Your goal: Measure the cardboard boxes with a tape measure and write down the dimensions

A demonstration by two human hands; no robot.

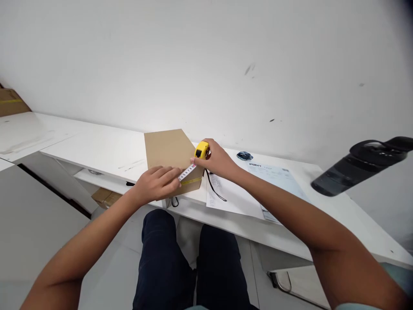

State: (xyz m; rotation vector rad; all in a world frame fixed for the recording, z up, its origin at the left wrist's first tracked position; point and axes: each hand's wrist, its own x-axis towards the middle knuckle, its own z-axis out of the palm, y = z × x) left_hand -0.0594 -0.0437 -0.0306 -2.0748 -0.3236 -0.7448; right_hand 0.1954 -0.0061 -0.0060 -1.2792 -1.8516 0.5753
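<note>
We work at a long white desk (97, 140) set against a scuffed white wall (193, 64). To the right of the work lie a white sheet with handwriting (213, 196), a pale blue printed sheet marked PONY (280, 176), a small dark blue oval item (244, 156) near the wall and, at the right end, a dark translucent bottle with a black lid (346, 168). At far left is a brown cardboard carton with a yellow stripe (13, 103); a smaller brown carton (105, 198) sits on the shelf below. Our left hand (159, 183) hides the low-numbered end of the blade and a near portion of the box.

The yellow-and-black tape measure (202, 150) is above the right side of a flat-topped brown cardboard box (166, 148), its case gripped between thumb and fingers of our right hand (219, 160). Its white numbered blade (186, 173) points down-left from the case, with its long axis slanting across the box top; the numerals rise toward the case. Our left hand lies palm down, fingers extended, on the box and blade; we cannot tell whether it pinches the blade.

The case is compact and rounded, the blade a narrow straight strip. A thin black cord (215, 192) hangs from the case over the handwritten sheet. The cardboard is smooth and matte, with a yellow stripe along the near edge.
</note>
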